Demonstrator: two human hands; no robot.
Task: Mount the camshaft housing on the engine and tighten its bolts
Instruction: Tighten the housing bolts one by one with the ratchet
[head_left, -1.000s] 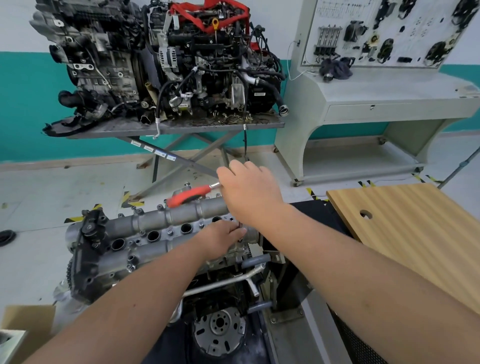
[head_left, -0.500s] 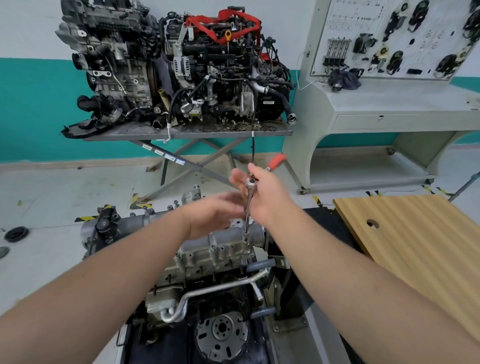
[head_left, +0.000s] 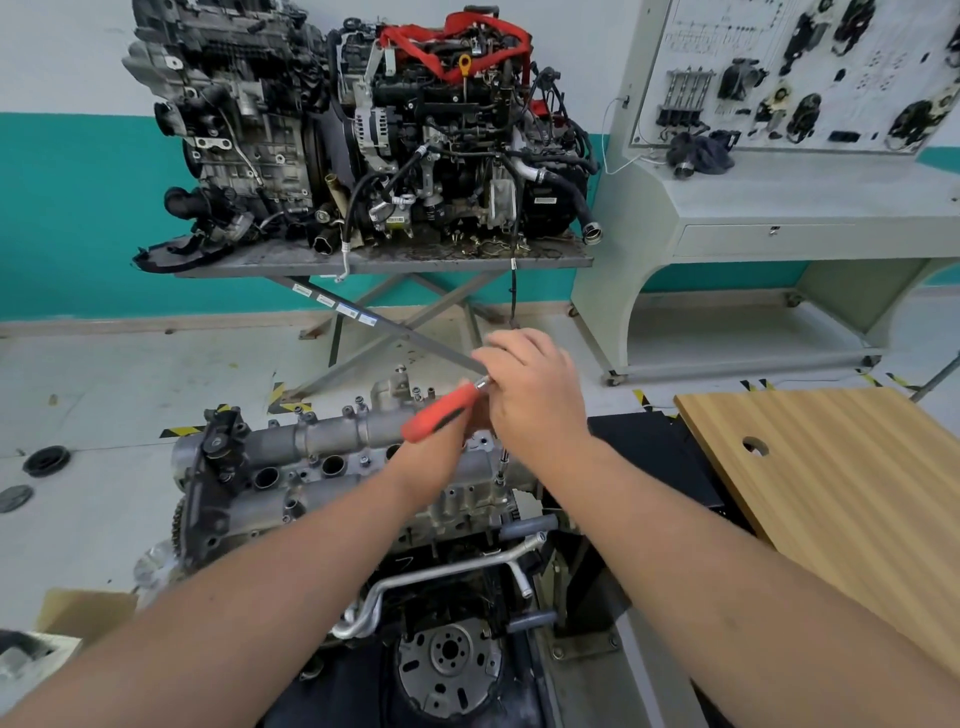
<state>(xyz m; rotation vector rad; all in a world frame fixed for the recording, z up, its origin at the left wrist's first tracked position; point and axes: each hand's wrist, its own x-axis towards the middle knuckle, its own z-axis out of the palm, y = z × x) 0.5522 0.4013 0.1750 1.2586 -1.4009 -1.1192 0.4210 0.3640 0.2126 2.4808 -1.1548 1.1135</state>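
Ratchet worked on the camshaft housing at centre frame

Nearest, at the bottom, a flywheel (head_left: 448, 666) faces the camera; above it the grey cast camshaft housing (head_left: 332, 441) lies along the engine (head_left: 322, 499), open round bores in a row and bolts along its edges. The left hand (head_left: 441, 447) curls around the ratchet's red handle (head_left: 439, 410), which half a second ago pointed up to the right and now slants lower left. The right hand (head_left: 530, 395) cups the ratchet head, its grip hidden; a thin extension (head_left: 502, 464) drops to a bolt. Two display engines (head_left: 363, 130) sit on a tabletop (head_left: 384, 258) at the top.
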